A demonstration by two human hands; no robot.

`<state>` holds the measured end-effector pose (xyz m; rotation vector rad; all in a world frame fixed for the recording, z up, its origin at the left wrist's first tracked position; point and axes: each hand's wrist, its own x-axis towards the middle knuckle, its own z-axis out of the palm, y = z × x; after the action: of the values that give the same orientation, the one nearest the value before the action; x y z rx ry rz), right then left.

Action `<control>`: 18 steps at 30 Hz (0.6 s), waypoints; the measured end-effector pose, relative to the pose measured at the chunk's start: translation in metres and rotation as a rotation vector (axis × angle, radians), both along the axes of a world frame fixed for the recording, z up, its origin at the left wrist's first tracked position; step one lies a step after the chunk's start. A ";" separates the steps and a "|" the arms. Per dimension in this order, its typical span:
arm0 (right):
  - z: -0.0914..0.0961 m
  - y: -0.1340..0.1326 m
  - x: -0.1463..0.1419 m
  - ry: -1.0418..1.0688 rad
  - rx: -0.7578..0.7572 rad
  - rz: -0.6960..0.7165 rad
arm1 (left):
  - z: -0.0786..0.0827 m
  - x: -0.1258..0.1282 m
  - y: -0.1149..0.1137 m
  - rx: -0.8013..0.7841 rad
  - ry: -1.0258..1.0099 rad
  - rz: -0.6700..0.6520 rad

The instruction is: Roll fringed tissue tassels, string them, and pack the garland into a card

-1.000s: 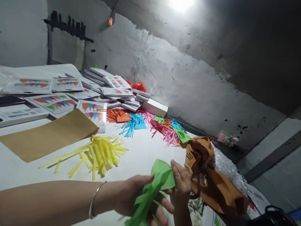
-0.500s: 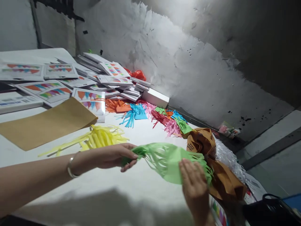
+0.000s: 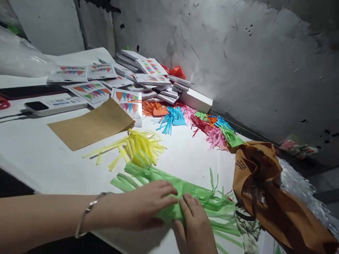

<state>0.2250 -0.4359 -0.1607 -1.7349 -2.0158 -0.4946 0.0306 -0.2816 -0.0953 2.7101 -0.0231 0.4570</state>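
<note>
A sheet of green tissue paper with fringed ends point(image 3: 172, 178) lies spread on the white table, its cut strips fanning out to both sides. On its middle rests my left hand point(image 3: 144, 204), fingers stretched out; a silver bangle circles that wrist. Close beside it, my right hand point(image 3: 194, 220) lies with extended fingers pressing the paper from the near side. The hands cover part of the sheet's centre. Just beyond its left end is a bundle of yellow tissue strips point(image 3: 144, 144), which the green strips touch or overlap.
Brown paper point(image 3: 91, 123) lies at left, near a charging white device point(image 3: 57, 105) and a dark phone point(image 3: 31, 91). Printed packs point(image 3: 152, 79) are piled at the back. Coloured tissue tassels point(image 3: 177, 116) line the wall side. A brown bag point(image 3: 254, 183) stands right.
The green paper, held up between both hands before, now lies flat on the table. My left hand has released its pinched end and moved to the middle. The view has shifted.
</note>
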 end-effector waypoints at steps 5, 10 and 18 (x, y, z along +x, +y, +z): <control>0.012 -0.011 0.014 -0.001 0.027 0.116 | -0.017 0.028 -0.014 0.124 0.081 -0.074; 0.010 -0.017 0.021 -0.006 0.037 0.161 | -0.022 0.024 -0.003 0.012 0.089 -0.075; 0.003 -0.019 0.010 0.170 0.002 0.098 | -0.021 0.021 -0.003 -0.117 0.083 -0.070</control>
<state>0.2353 -0.4552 -0.1577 -1.6095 -1.9671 -0.3059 0.0516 -0.2850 -0.1166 2.6014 -0.0663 0.3147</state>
